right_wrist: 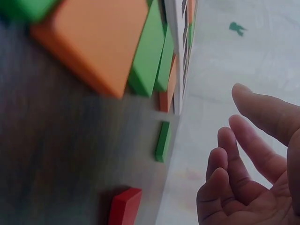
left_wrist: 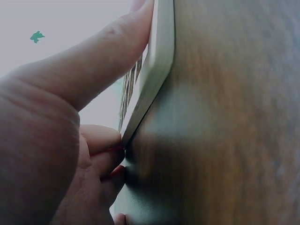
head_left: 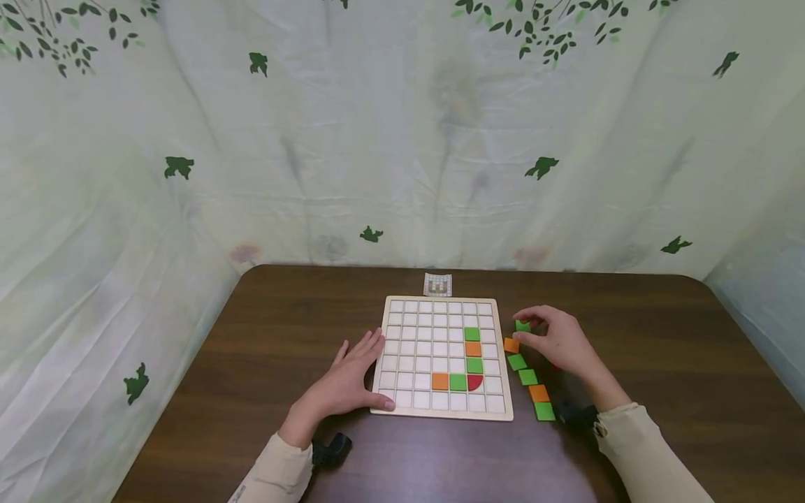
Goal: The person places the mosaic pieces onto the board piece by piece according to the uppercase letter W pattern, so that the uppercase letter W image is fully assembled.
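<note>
A pale wooden grid board (head_left: 440, 415) with white squares lies on the table. My left hand (head_left: 344, 383) rests at its left side, fingers spread along the edge and thumb on the near-left corner. Set in the grid are three green squares, two orange squares and a red rounded piece (head_left: 474, 383). Right of the board, my right hand (head_left: 561, 341) hovers over loose tiles, thumb and fingertips apart with nothing between them. The far green tile (head_left: 523, 326) lies by its fingertips, partly covered. An orange tile (head_left: 511, 345) sits just nearer, beside the board.
More green and orange tiles trail toward the near side, ending at a green one (head_left: 545, 411). A red piece (right_wrist: 125, 206) lies on the table under the right hand. Behind the board is a small patterned card (head_left: 437, 285). A printed curtain (head_left: 402, 140) hangs behind the brown table (head_left: 302, 307).
</note>
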`<state>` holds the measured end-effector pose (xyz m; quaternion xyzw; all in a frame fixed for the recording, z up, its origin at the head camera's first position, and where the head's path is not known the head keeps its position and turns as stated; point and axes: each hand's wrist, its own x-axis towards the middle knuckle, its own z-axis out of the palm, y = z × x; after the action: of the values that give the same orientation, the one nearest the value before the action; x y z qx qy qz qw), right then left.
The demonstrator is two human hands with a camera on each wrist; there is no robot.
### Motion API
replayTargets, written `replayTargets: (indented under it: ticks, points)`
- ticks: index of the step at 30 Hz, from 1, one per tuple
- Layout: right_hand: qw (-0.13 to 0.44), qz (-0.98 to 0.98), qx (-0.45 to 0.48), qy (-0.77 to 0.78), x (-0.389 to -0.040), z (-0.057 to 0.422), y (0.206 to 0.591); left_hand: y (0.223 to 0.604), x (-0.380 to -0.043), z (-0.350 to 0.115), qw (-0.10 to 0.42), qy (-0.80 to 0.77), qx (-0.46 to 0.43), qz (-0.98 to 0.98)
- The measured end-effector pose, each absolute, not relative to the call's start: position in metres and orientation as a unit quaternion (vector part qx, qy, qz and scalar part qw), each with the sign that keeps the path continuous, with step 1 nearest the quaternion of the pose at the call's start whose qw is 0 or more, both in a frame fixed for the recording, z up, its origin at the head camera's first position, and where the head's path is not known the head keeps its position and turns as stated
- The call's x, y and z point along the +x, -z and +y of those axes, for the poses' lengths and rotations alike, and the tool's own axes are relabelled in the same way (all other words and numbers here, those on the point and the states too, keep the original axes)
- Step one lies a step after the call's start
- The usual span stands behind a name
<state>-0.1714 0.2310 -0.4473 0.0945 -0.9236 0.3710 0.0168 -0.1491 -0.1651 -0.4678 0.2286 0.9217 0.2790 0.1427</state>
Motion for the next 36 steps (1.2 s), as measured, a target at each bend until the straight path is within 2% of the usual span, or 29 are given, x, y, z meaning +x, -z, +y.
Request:
replayTargets:
  ticks: [11,36]
  points:
    - [-0.018,-0.928,0.045,-0.369,-0.189,0.24,0.449,0.466,-0.151,-0.164,0.143,-0.276,0.227,0.923]
    - [-0.08,-0.924,0.052,-0.37,-0.204,0.248,0.46,0.465,-0.149,-0.163,0.143,-0.274,0.223,0.925]
